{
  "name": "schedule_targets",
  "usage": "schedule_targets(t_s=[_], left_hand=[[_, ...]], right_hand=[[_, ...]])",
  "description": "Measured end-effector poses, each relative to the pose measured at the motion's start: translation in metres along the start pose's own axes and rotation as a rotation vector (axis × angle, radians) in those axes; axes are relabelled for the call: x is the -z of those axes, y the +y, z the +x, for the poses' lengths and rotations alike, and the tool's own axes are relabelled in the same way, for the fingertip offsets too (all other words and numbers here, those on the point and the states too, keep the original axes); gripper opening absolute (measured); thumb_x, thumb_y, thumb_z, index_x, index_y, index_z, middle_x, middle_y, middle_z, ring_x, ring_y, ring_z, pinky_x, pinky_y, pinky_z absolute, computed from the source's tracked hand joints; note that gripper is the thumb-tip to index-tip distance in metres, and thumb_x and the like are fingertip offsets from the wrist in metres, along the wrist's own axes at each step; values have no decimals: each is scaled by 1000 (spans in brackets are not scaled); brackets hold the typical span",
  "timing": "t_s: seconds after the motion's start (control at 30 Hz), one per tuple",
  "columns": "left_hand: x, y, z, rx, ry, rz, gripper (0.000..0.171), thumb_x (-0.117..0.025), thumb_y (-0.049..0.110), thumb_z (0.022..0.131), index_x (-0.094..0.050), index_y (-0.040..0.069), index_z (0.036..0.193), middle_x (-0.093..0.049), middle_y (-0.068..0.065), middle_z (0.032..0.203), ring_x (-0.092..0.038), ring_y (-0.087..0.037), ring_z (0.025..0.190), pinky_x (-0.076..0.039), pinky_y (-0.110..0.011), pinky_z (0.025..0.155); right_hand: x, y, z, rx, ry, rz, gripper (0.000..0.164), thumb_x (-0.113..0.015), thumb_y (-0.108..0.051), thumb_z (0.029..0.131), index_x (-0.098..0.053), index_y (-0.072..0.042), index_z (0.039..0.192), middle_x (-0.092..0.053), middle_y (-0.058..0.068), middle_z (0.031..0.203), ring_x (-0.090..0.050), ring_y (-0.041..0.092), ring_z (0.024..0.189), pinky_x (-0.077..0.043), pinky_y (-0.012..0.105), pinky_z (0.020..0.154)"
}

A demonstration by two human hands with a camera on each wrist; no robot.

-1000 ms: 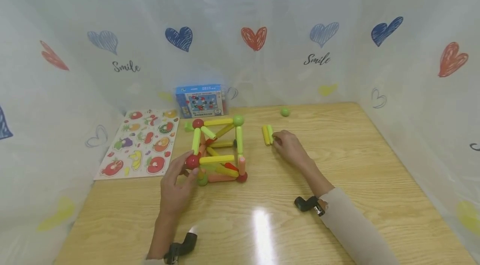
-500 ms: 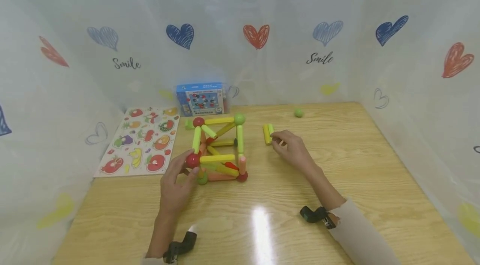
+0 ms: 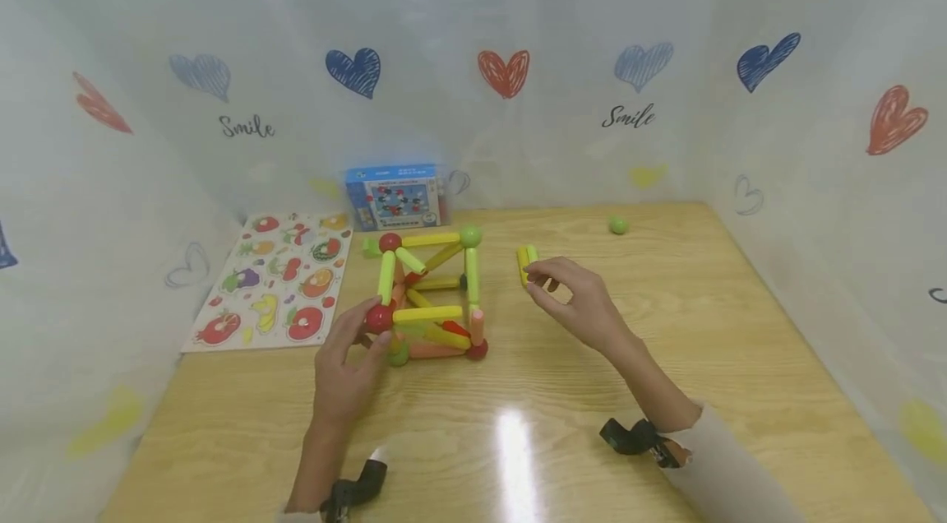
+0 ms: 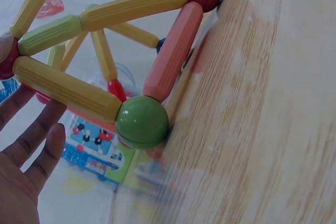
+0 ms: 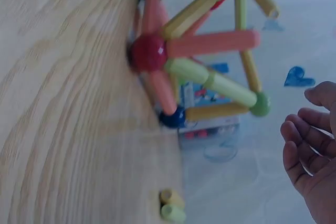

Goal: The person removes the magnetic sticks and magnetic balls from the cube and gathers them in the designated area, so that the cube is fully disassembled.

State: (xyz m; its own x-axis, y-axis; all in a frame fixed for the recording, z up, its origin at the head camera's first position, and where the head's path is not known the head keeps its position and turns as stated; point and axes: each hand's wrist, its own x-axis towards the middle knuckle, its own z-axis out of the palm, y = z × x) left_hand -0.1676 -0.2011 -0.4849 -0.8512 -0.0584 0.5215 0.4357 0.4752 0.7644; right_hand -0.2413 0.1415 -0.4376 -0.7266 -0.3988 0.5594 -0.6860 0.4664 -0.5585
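A cube-like frame of rods and balls (image 3: pixel 427 314) stands left of the table's middle, in yellow, light green, orange and red. My left hand (image 3: pixel 348 371) holds its near upper-left red ball (image 3: pixel 381 318) between thumb and fingers. The left wrist view shows the thumb on that red ball (image 4: pixel 7 65) and a green corner ball (image 4: pixel 142 121) low down. To the right, my right hand (image 3: pixel 580 305) hovers beside a loose yellow rod (image 3: pixel 522 266) and a light green rod (image 3: pixel 532 252). Its fingers are loosely bent with nothing between them, as the right wrist view confirms.
A loose green ball (image 3: pixel 617 225) is near the table's back edge. Behind the frame stands a blue toy box (image 3: pixel 399 198), and a fruit-picture board (image 3: pixel 284 326) lies left. Curtains printed with hearts surround the table (image 3: pixel 444 441).
The loose green ball has rolled right along the back of the table. My right hand has drawn slightly back from the light green rod, its fingers spreading. My left hand keeps its hold.
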Motion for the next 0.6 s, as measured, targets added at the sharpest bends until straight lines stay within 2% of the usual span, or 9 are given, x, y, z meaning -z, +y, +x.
schedule_targets(t_s=[0.07,0.13,0.23,0.3,0.47,0.6], left_hand=[[-1,1,0,-9,4,-6,55,-73,2,89,-58,17,140,-59,-1,133,-54,-10,99,-50,-24,79],[0,2,0,-15,9,-10,55,-73,1,88,-59,16,139,-59,-2,133,-54,-10,100,-50,-24,79],[1,3,0,-8,18,-10,55,-74,2,88,-59,16,139,-60,-2,133,-55,-10,99,-49,-23,79],[2,2,0,4,19,-7,54,-73,3,89,-59,19,139,-60,0,133,-55,-9,98,-50,-23,79],[1,-2,-1,11,5,-5,54,-72,4,91,-58,21,140,-59,2,133,-55,-10,98,-51,-25,79],[0,-3,1,1,1,-8,53,-72,5,91,-58,20,140,-59,1,133,-55,-10,101,-51,-24,79]], right_hand=[[-3,-17,4,97,-2,50,27,-75,-8,89,-70,-8,116,-70,0,105,-63,17,90,-55,34,76],[-9,-33,10,202,-20,55,31,-77,-7,87,-69,-8,117,-70,3,108,-64,18,94,-55,33,80],[-22,-51,19,337,-62,-14,36,-79,-9,85,-68,-7,120,-69,5,114,-63,20,104,-53,32,88],[-31,-59,24,398,-91,-79,39,-80,-11,85,-67,-6,122,-68,5,115,-61,19,106,-50,32,94],[-47,-69,30,434,-126,-165,43,-83,-13,83,-69,-6,123,-71,3,112,-60,16,97,-48,30,89],[-51,-74,31,436,-140,-244,41,-82,-16,84,-69,-7,123,-71,2,111,-61,17,98,-48,31,86]])
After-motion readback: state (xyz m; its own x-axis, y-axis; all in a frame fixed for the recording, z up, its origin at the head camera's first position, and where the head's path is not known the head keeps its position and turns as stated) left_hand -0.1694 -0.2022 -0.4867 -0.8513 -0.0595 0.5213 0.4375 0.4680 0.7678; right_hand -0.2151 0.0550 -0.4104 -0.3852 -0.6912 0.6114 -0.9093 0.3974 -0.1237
